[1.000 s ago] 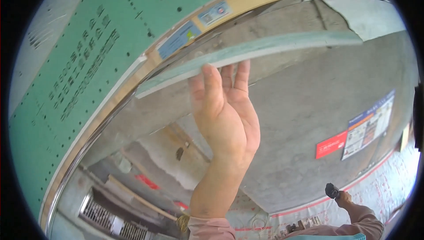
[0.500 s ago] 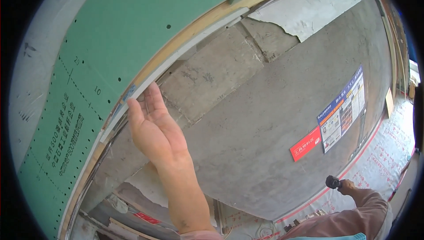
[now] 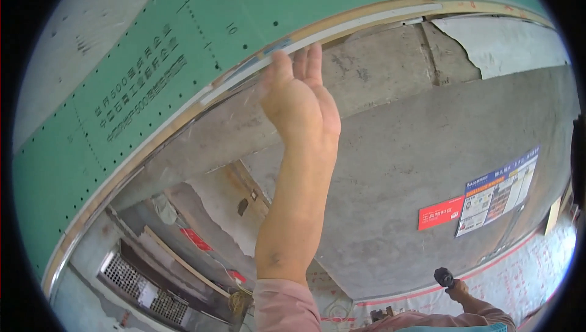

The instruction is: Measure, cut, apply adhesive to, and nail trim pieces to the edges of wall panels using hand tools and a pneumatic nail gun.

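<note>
My left hand [image 3: 302, 103] is raised overhead, palm partly toward me, its fingers stretched up and apart from the thumb. Thumb and fingertips meet the lower edge of a white strip [image 3: 366, 24], which runs along a pale wooden batten [image 3: 342, 19]. Above that edge spreads a green plasterboard panel [image 3: 183, 69] with dark screw dots and printing. Low on the right, my right hand [image 3: 459, 290] is wrapped round the handle of a black power driver [image 3: 444, 277], held away from the board.
Behind stands a grey concrete wall [image 3: 390, 167] with a red sign [image 3: 439, 214] and a poster [image 3: 497, 191]. A torn white sheet [image 3: 519, 48] hangs at the upper right. Printed film [image 3: 513, 280] covers the floor. A perforated panel [image 3: 125, 274] shows at lower left.
My view has turned, so the board and my left hand sit farther right and higher in the picture. The left hand stays at the same stretch of strip. The driver appears slightly lower.
</note>
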`<state>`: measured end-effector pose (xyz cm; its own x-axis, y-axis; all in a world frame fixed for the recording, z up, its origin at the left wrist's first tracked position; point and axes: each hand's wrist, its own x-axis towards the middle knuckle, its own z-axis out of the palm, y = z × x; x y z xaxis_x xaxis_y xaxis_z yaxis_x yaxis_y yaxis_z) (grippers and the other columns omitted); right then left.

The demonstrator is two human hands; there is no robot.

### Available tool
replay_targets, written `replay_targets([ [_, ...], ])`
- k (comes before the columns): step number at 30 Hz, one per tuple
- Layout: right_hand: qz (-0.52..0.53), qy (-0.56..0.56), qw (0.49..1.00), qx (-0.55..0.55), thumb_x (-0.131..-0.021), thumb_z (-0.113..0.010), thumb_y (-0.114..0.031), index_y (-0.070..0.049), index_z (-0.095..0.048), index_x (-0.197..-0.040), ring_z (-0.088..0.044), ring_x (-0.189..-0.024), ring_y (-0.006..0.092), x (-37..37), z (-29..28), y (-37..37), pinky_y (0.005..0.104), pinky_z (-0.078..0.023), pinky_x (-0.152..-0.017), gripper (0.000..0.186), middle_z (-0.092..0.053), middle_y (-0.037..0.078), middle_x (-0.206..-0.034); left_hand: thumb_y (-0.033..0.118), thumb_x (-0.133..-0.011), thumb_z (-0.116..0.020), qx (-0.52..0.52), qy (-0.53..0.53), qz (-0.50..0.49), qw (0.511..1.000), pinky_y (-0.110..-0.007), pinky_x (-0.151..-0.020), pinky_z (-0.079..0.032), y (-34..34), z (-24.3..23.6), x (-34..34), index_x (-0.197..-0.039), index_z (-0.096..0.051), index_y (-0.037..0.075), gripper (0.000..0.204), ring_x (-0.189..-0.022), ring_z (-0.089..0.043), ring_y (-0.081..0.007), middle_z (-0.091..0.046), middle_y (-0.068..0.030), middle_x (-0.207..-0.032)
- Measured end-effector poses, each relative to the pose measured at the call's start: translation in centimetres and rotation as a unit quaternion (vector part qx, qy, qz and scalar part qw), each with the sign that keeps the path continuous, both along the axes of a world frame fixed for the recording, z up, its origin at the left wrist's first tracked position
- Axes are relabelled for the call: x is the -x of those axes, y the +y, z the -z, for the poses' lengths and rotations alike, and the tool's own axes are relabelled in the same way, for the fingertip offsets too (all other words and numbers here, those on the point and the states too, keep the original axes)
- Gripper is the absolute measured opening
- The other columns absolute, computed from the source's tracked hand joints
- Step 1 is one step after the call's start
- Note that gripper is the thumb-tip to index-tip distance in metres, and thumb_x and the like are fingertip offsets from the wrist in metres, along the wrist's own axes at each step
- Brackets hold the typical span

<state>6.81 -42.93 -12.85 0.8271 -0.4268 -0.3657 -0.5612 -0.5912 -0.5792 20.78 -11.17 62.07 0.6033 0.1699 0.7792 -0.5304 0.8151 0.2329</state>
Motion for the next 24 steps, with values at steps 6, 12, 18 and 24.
replay_targets([
  [6,0.021,-0.048,0.996,0.071,-0.073,-0.084,-0.035,-0.014,-0.073,-0.102,-0.073,-0.077,0.0282,2.4,2.1,-1.9,0.0405,-0.058,-0.072,0.038,-0.074,0.012,-0.089,0.010,-0.104,-0.047,-0.003,0.045,0.018,0.999,-0.045,-0.111,-0.048,-1.8,-0.7,0.7,-0.138,-0.027,-0.013,0.046,-0.129,-0.048,-0.0376,-0.039,-0.0239,-0.140],
  [12,0.047,-0.009,0.999,0.000,-0.073,-0.080,-0.034,-0.016,-0.074,-0.105,-0.069,-0.101,0.0352,2.3,-6.7,0.4,0.0473,-0.054,-0.088,0.037,-0.073,0.015,-0.101,0.013,-0.107,-0.038,-0.008,0.076,-0.034,0.996,-0.043,-0.109,-0.050,-0.6,-1.3,1.1,-0.138,-0.026,-0.017,0.045,-0.122,-0.053,-0.0334,-0.041,-0.0236,-0.136],
  [18,0.047,-0.030,0.998,0.010,-0.073,-0.081,-0.035,-0.014,-0.073,-0.106,-0.068,-0.103,0.0350,3.5,-6.1,0.5,0.0468,-0.053,-0.089,0.040,-0.073,0.016,-0.104,0.013,-0.107,-0.038,-0.011,0.053,-0.014,0.998,-0.044,-0.107,-0.052,-1.3,-1.5,0.6,-0.134,-0.029,-0.020,0.044,-0.119,-0.054,-0.0332,-0.042,-0.0243,-0.134],
  [24,0.031,-0.019,0.999,-0.031,-0.071,-0.083,-0.033,-0.012,-0.072,-0.104,-0.069,-0.097,0.0361,2.1,-3.1,0.5,0.0460,-0.054,-0.086,0.041,-0.073,0.017,-0.099,0.009,-0.104,-0.046,0.014,0.091,0.004,0.996,-0.042,-0.104,-0.055,-0.6,-1.8,0.8,-0.136,-0.032,-0.014,0.042,-0.117,-0.058,-0.0338,-0.047,-0.0232,-0.131],
])
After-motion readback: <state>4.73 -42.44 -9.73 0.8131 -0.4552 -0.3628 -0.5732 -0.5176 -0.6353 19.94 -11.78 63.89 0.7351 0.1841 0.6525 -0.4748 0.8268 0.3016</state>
